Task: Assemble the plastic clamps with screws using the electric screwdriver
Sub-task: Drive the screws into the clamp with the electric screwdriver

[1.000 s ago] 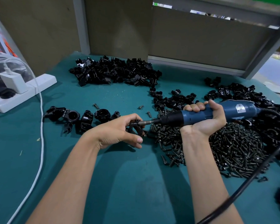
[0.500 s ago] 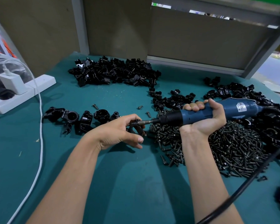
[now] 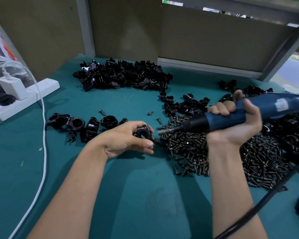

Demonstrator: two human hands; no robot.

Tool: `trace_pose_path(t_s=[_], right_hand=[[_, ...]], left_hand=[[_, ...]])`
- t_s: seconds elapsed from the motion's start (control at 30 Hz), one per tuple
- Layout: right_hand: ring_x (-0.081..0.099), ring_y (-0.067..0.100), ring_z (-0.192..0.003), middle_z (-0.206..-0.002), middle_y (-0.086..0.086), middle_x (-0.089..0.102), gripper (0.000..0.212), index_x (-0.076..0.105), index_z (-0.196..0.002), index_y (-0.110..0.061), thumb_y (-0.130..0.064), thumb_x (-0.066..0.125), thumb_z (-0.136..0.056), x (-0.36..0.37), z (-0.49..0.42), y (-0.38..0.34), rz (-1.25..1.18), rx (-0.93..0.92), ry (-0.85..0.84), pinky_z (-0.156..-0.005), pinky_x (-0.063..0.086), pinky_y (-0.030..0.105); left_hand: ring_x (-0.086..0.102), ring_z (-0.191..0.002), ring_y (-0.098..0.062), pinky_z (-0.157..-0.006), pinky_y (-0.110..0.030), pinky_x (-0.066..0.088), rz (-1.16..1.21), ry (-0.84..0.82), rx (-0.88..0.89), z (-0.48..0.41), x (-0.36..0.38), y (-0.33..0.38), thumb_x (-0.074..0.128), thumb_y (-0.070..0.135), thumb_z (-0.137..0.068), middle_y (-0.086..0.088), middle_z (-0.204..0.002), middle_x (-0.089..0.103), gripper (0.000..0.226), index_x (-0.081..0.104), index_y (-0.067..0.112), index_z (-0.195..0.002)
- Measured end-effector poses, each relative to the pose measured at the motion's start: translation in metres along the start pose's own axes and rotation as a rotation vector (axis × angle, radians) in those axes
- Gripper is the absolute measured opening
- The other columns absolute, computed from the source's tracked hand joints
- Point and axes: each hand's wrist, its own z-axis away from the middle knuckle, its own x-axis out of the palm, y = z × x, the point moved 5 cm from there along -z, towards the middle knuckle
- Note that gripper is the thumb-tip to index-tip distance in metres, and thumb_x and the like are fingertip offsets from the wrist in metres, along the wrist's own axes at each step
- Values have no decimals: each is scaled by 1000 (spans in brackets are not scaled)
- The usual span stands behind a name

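My left hand (image 3: 126, 140) grips a black plastic clamp (image 3: 144, 132) just above the green table, a screw sticking out of the clamp's lower right. My right hand (image 3: 235, 121) holds the blue electric screwdriver (image 3: 231, 116), which points left. Its metal bit tip (image 3: 160, 132) sits a short gap to the right of the clamp, not touching it. A heap of dark screws (image 3: 231, 152) lies under and right of the screwdriver. Several assembled clamps (image 3: 76, 125) rest in a row to the left of my left hand.
A large pile of black clamp parts (image 3: 124, 75) lies at the back, more parts (image 3: 185, 106) at the right. A white power strip (image 3: 21, 95) and white cable (image 3: 43, 135) run along the left. The screwdriver's black cord (image 3: 248, 216) crosses the lower right. Loose screws (image 3: 150, 113) lie mid-table.
The screwdriver has pulled back to the right and risen, so its bit has left the clamp. My left hand has turned the clamp, which now shows between the fingers.
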Motion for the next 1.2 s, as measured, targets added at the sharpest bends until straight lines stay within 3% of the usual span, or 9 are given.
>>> trace_pose_path(t_s=[0.13,0.27,0.57,0.73,1.2], right_hand=[[41,9,-44,-53,-6,45,14,54,-81,-15,-23,53,-70,-6,-1,-13,-6,-40,-18,-48,36,21],[39,10,-44,-53,-5,43,9,52,-77,-14,-21,52,-71,-9,2,-4,-10,-48,83,-48,36,21],[40,10,-44,-53,-5,43,11,53,-79,-14,-21,52,-70,-9,4,2,8,-19,42,-49,36,21],[39,10,-43,-53,-5,43,10,52,-77,-14,-22,52,-70,-10,4,3,33,-20,44,-48,35,21],[38,9,-43,-52,-6,43,9,50,-75,-15,-21,51,-69,-14,5,6,41,-30,63,-47,34,21]], left_hand=[[73,-88,-31,-72,-27,60,216,27,78,3,-6,8,68,-12,-67,-23,-112,57,42,60,4,-105],[72,-91,-34,-73,-27,61,204,-31,68,6,1,9,67,-13,-69,-28,-122,48,38,64,9,-99],[72,-92,-36,-79,-29,61,107,-36,42,8,3,8,70,-10,-69,-23,-117,54,39,64,10,-101],[72,-93,-37,-73,-25,61,79,-32,36,7,3,8,72,-9,-68,-24,-114,56,38,67,13,-98],[73,-87,-38,-71,-28,62,93,1,20,5,2,6,74,-11,-62,-23,-111,58,37,71,11,-92]])
